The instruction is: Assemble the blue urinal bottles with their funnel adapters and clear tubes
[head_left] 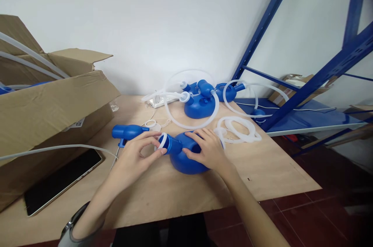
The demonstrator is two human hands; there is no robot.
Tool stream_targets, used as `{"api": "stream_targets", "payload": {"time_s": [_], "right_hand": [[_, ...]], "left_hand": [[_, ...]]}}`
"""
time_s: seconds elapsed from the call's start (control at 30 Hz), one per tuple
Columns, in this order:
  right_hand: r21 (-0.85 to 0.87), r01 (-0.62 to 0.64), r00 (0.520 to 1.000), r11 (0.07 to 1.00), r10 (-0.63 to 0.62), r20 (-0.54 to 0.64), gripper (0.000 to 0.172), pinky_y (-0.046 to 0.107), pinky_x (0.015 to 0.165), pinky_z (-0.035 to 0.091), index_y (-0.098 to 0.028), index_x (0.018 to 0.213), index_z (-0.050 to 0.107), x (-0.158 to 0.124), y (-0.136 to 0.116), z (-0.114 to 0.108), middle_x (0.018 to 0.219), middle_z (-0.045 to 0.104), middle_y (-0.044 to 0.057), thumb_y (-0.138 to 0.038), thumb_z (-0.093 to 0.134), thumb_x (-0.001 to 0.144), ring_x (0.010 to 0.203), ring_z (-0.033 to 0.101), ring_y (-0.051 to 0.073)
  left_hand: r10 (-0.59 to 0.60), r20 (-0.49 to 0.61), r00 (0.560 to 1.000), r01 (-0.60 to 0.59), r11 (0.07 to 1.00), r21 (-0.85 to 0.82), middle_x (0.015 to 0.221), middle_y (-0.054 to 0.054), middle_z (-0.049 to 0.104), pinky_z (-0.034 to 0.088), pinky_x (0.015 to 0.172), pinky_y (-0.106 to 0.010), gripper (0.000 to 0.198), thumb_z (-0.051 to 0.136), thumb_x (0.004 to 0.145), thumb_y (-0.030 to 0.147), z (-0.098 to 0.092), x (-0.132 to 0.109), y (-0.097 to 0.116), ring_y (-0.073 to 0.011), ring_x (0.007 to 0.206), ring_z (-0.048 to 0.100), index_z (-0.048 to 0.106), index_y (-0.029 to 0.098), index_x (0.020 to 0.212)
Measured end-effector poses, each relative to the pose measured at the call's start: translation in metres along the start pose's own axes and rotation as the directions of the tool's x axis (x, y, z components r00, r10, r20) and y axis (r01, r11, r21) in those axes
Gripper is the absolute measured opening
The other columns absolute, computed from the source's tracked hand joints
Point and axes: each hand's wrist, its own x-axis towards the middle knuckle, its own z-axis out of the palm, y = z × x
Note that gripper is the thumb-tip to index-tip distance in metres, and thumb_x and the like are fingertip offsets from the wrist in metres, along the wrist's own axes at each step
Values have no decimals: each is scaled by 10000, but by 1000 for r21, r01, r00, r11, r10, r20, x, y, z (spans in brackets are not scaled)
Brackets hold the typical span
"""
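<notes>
A cardboard box (52, 111) holds bendy tubes (32, 53). On the table (262, 173), the left hand (138, 152) pinches a white ring (164, 138) at a smooth, round blue bottle (186, 164)'s mouth; the right hand (208, 150) grips its top.

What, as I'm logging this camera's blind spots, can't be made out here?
Head view: most of the contents of the cardboard box, hidden by its near side.
Head view: where the pale tubes in it lead, cut off by the left edge.
Head view: part of the blue bottle, covered by the right hand.
Head view: part of the white ring, behind the left hand's fingertips.
</notes>
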Motion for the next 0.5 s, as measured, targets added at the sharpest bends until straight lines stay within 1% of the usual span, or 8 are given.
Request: {"api": "stream_targets", "payload": {"time_s": [0.03, 0.07, 0.13, 0.2, 0.23, 0.3, 0.37, 0.5], "right_hand": [[2, -9, 1000, 1000, 9, 4, 478, 429, 857, 506, -205, 1232, 758, 0, 0, 0, 1074, 774, 114, -588, 620, 981, 988, 693, 292], [5, -16, 1000, 1000, 16, 8, 468, 426, 856, 503, -206, 1227, 758, 0, -1, 0, 1071, 776, 109, -581, 620, 983, 984, 693, 290], [3, -23, 1000, 1000, 23, 9, 448, 421, 847, 498, -206, 1217, 759, 1, -1, 1, 1058, 778, 99, -564, 626, 982, 966, 689, 285], [-18, -22, 1000, 1000, 22, -14, 437, 413, 822, 490, -200, 1200, 762, 2, 0, 3, 1030, 778, 95, -555, 627, 984, 949, 685, 284], [-36, -22, 999, 999, 21, -34, 434, 410, 809, 486, -194, 1191, 764, 3, 0, 5, 1011, 777, 94, -551, 624, 987, 941, 684, 285], [-71, -25, 997, 997, 20, -71, 425, 406, 801, 481, -186, 1179, 765, 5, 1, 9, 982, 777, 94, -539, 615, 998, 922, 684, 283], [-97, -39, 995, 995, 30, -91, 404, 404, 808, 480, -191, 1167, 767, 7, 2, 13, 979, 780, 93, -528, 615, 1002, 912, 685, 281], [-129, -60, 995, 990, 48, -90, 400, 414, 811, 477, -197, 1147, 770, 9, 2, 15, 982, 781, 98, -532, 603, 1005, 908, 683, 295]], "left_hand": [[-7, 0, 1000, 7, 1000, -10, 1368, -85, 742, 560, 533, -253, 343, 695, 933, 573, -1, -1, -1, -343, 1238, 710, 769, 256, 827], [-2, -5, 1000, 2, 1000, -17, 1378, -85, 739, 598, 601, -283, 339, 699, 931, 571, -1, -3, -2, -349, 1265, 697, 771, 257, 826], [17, -13, 1000, -17, 999, -32, 1407, -80, 728, 639, 866, -404, 317, 715, 929, 552, -1, -4, -7, -351, 1317, 669, 765, 257, 821], [26, -13, 1000, -27, 998, -56, 1420, -79, 721, 554, 1081, -508, 302, 732, 921, 531, 1, -5, -12, -345, 1336, 658, 748, 253, 803], [20, -14, 1000, -21, 997, -73, 1414, -84, 723, 516, 1128, -529, 300, 736, 918, 522, 3, -5, -15, -341, 1339, 655, 738, 249, 796], [0, -22, 1000, -2, 993, -120, 1374, -99, 737, 524, 1110, -520, 290, 749, 904, 512, 5, -4, -20, -331, 1304, 670, 721, 240, 806], [-27, -48, 998, 17, 983, -181, 1321, -111, 752, 570, 1027, -476, 286, 777, 873, 496, 8, -3, -21, -310, 1227, 700, 689, 228, 833], [-77, -100, 992, 39, 941, -335, 1247, -109, 759, 600, 927, -405, 365, 841, 813, 454, 13, 2, -19, -264, 1119, 731, 621, 221, 990]]}}
